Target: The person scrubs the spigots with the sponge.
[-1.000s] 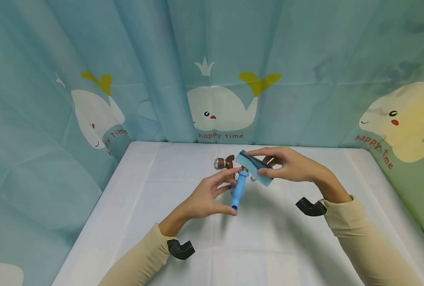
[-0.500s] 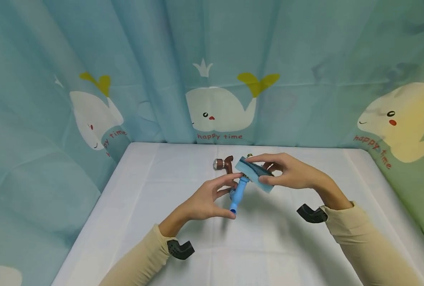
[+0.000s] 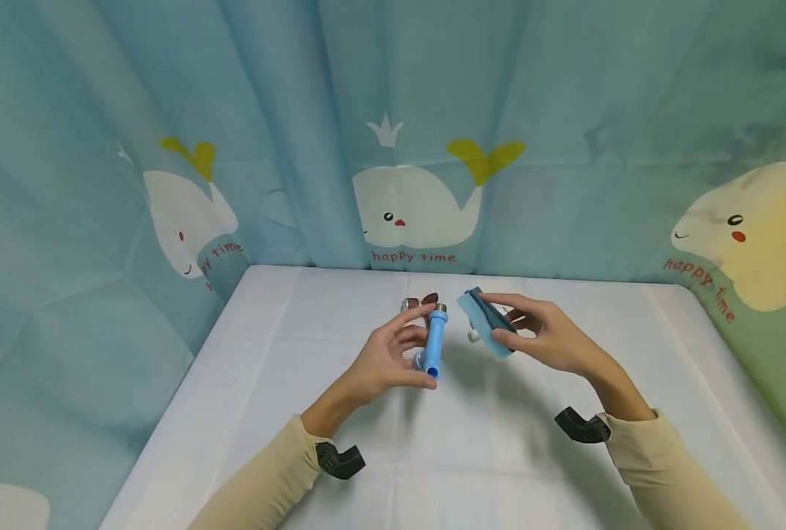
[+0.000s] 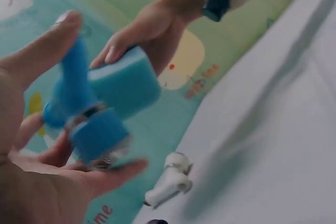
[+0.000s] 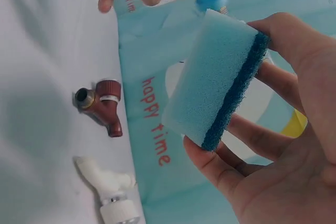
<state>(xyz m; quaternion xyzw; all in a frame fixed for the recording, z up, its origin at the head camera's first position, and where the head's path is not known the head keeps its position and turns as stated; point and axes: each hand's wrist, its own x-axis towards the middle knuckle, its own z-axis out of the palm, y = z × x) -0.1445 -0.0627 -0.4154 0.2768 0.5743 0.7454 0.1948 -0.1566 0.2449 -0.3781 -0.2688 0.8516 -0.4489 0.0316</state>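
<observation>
My left hand holds a blue plastic tap above the table, its ends between thumb and forefinger. The tap's metal threaded end is at the fingertip, and its open blue end faces me by the thumb. In my right hand is a light-blue sponge with a dark scouring layer, pinched at its edges by thumb and fingers. Tap and sponge are a little apart in the head view. Behind them, a brown tap and a white tap lie on the table.
The white-covered table ends at a blue-green curtain printed with whales, close behind the taps. Both sleeves carry a black wrist mount, one by the left cuff, one by the right cuff.
The sponge has come away from the blue tap toward the right. The tap has turned more upright in my left hand, so its threaded end now shows at the top.
</observation>
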